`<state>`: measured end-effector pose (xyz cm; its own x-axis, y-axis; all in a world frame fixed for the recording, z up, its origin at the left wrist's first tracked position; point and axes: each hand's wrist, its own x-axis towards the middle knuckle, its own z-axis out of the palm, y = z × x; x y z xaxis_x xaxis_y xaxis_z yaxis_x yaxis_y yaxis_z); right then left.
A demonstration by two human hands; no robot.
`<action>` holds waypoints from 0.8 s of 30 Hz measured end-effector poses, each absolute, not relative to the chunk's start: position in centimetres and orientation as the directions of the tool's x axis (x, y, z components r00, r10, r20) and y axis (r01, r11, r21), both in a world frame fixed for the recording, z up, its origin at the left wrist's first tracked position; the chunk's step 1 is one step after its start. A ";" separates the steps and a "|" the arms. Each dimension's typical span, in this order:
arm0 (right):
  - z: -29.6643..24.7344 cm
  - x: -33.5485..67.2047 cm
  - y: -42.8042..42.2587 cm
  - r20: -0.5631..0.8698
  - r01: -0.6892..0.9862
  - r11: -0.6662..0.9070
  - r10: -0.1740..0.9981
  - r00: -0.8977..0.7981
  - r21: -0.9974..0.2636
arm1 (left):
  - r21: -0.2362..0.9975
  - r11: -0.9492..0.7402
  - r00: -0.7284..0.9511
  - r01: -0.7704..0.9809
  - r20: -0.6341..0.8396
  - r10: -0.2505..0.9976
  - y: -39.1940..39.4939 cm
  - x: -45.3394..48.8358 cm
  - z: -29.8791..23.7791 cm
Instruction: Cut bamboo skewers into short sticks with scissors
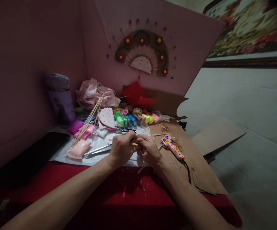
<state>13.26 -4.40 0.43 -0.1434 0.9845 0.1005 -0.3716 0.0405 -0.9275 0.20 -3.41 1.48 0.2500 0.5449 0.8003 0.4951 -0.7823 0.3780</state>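
Observation:
My left hand (pixel 122 147) is closed around a thin wooden stick (pixel 134 144), whose tip pokes out past the fingers. My right hand (pixel 151 149) meets it at the fingertips, pinched shut. What sits between the right fingers is hidden. Silver blades (pixel 98 149), likely of scissors, lie beside the left hand, their handle out of sight. Behind the hands is a dark blue handle (pixel 128 130). To the right of my right hand, a flower-patterned glue gun (pixel 173 147) rests on cardboard (pixel 188 169).
Packets of coloured clay (pixel 122 119), a pale pink packet (pixel 80 149), long skewers (pixel 90 115) and a dotted cloth piece (pixel 106 118) crowd the white sheet (pixel 59 155). A purple tumbler (pixel 61 100) stands left. Behind, a pink board (pixel 186 48) bears a half-round decoration (pixel 142 40).

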 end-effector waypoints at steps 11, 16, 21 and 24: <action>0.6 13.3 -4.4 0.154 -0.306 0.109 0.980 -0.128 -0.946 | 0.344 -0.854 0.245 0.390 0.856 0.456 -3.1 0.2 1.6; 1.0 13.0 -4.9 0.238 -0.147 0.216 0.959 -0.155 -0.965 | 0.380 -0.827 0.232 0.414 0.835 0.500 -3.2 0.0 1.8; 1.1 12.9 -5.0 0.226 -0.115 0.208 0.956 -0.184 -0.971 | 0.399 -0.780 0.207 0.482 0.813 0.544 -3.4 0.0 2.0; 1.0 12.9 -4.8 0.212 -0.128 0.192 0.964 -0.163 -0.973 | 0.390 -0.757 0.186 0.524 0.816 0.548 -3.1 -0.1 1.8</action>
<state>12.86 -4.84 1.02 -0.1630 0.9636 0.2121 -0.1281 0.1925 -0.9729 -0.12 -3.11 1.82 0.1856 0.5481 0.8155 0.5242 -0.7572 0.3896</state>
